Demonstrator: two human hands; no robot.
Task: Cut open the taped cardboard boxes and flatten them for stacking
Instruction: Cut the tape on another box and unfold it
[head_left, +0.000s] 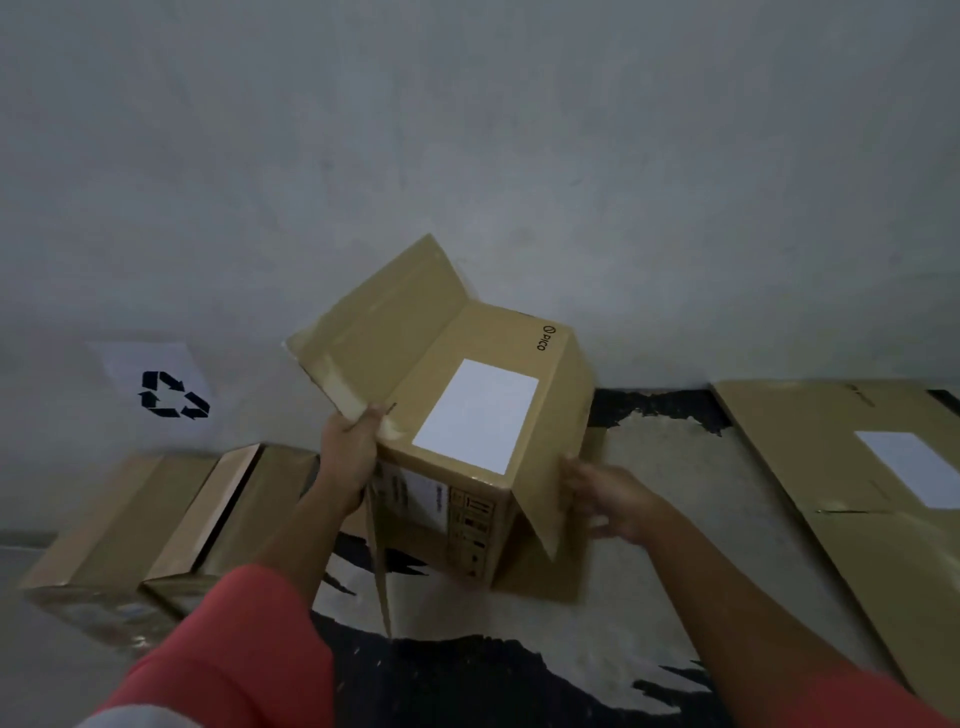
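The opened brown cardboard box with white label (470, 415) is held tilted over the floor (660, 467). The left hand (347, 453) grips its raised flap (379, 322); the right hand (609, 500) touches the side flap (540, 493), grip unclear. Likely risk: one-flap support tears, dropping it.

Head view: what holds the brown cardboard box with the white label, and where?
Left hand grips the brown cardboard box at its near-left top corner, by the raised flap; right hand touches the right flap, grip unclear.
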